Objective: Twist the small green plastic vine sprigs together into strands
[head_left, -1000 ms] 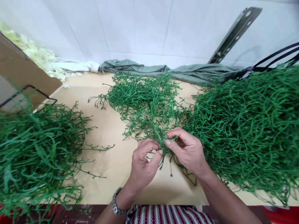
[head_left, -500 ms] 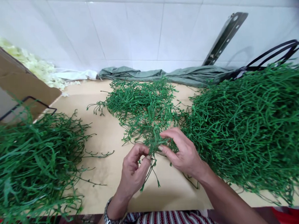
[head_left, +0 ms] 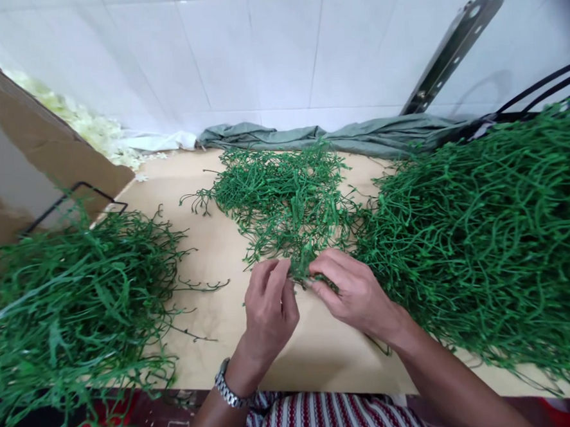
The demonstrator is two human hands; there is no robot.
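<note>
My left hand point(head_left: 272, 308), with a metal watch on its wrist, is closed, its fingertips at the near edge of a loose heap of green plastic stems point(head_left: 274, 195). What those fingertips pinch is mostly hidden behind the hand. Beside it, my right hand point(head_left: 352, 290) has thumb and forefinger closed on a green plastic sprig point(head_left: 301, 264) with thin branching stems. Both hands meet just above the tabletop, a short gap between them.
A large pile of green stems point(head_left: 490, 252) fills the right side of the table point(head_left: 317, 347). Another pile point(head_left: 92, 296) lies left, overhanging the front edge. Behind it stand a cardboard box point(head_left: 39, 145) and pale flowers point(head_left: 86, 126). Green cloth point(head_left: 377, 140) runs along the tiled wall.
My left hand has turned over so its back faces up, and its fingers have moved up near the sprig. The stems dangling below it no longer show. The view has shifted slightly.
</note>
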